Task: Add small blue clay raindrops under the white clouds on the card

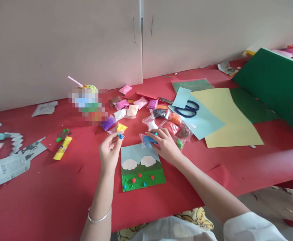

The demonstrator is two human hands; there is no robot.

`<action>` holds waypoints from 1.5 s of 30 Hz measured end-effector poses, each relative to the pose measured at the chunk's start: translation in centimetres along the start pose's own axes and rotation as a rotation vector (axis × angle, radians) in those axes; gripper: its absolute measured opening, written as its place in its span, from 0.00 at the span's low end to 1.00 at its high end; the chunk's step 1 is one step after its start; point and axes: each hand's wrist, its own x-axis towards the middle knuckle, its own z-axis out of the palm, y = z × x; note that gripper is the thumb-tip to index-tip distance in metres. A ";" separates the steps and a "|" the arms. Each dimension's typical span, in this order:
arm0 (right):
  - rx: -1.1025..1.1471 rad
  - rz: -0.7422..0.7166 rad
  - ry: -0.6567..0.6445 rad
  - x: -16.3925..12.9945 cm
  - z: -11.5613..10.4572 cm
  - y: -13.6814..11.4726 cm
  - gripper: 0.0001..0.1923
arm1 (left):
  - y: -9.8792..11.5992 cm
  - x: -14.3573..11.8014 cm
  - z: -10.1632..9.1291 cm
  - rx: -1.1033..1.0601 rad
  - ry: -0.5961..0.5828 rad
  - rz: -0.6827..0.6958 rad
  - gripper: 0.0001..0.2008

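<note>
1. The left hand has thumb and forefinger pinched shut on a small blue clay bit, held just above the top edge of the picture card; the other fingers curl loosely.
2. The right hand lies over a clear packet of blue clay at the card's upper right corner, fingertips closed onto the packet and pressing it to the table.
3. Judging from the dots already on the card, the bit is best rolled round between the fingertips, with light pressure so that it keeps its shape, and the packet pressed closed so the soft clay does not dry.
4. The card is flat paper: pale blue above, two white scalloped clouds, a dark green band, and a bright green strip studded with small red and blue beads of clay.
5. Beyond the hands, toward the middle of the table, lie the clay sachets, glossy plastic with pink, purple, white, orange and brown lumps inside.
6. Farther right lie blue-handled scissors on smooth sheets of coloured paper; toward the left edge, a yellow glue stick.
</note>
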 end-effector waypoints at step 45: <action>1.251 0.539 0.262 6.0 -0.7 -4.7 0.35 | 2.7 -5.8 4.3 0.544 -0.491 0.689 0.29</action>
